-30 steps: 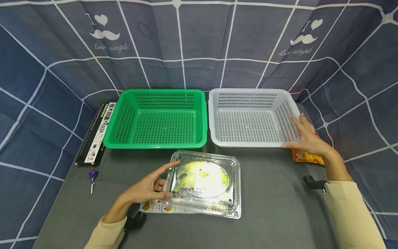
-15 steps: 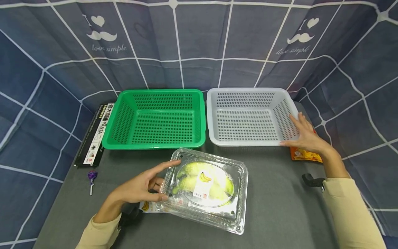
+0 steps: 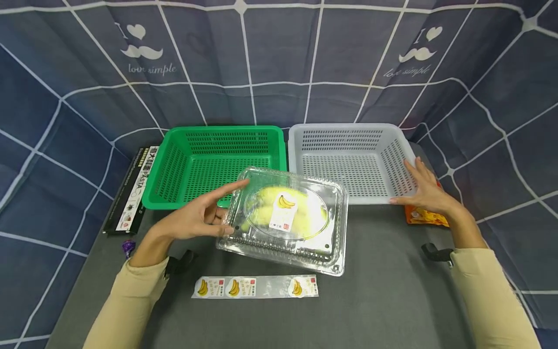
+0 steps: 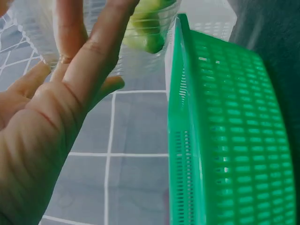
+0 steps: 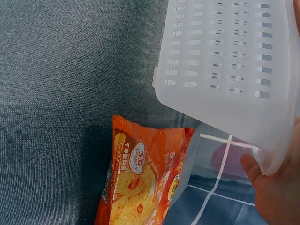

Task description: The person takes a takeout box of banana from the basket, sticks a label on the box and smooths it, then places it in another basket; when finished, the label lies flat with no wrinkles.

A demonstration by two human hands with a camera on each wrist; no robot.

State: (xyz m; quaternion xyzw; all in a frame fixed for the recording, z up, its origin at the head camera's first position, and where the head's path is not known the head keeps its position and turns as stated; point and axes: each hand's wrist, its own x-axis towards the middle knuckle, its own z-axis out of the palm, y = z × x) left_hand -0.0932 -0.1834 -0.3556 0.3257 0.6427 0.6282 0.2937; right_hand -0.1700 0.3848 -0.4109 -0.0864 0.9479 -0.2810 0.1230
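Observation:
My left hand (image 3: 196,211) grips the left edge of a clear plastic clamshell box (image 3: 335,218), raised above the table and slightly tilted. Yellow-green bananas (image 3: 270,194) show inside, and a banana sticker (image 3: 284,212) is on its lid. The box overlaps the front right corner of the green basket (image 3: 213,206) in the head view. At the right, my right hand (image 3: 429,191) holds the front right corner of the white basket (image 3: 344,165), thumb on the front rim and fingers at the side rim. No items show in either basket.
A strip of banana stickers (image 3: 272,287) lies on the grey table (image 3: 370,300). The black pasta box (image 3: 131,194) lies left of the green basket. Partly behind my left arm is a purple lollipop (image 3: 128,247). An orange snack packet (image 5: 145,173) lies beside the white basket.
My left hand has lifted the clamshell box off the sticker strip, turned it slightly and moved it away from me toward the baskets. The right hand stays at the white basket.

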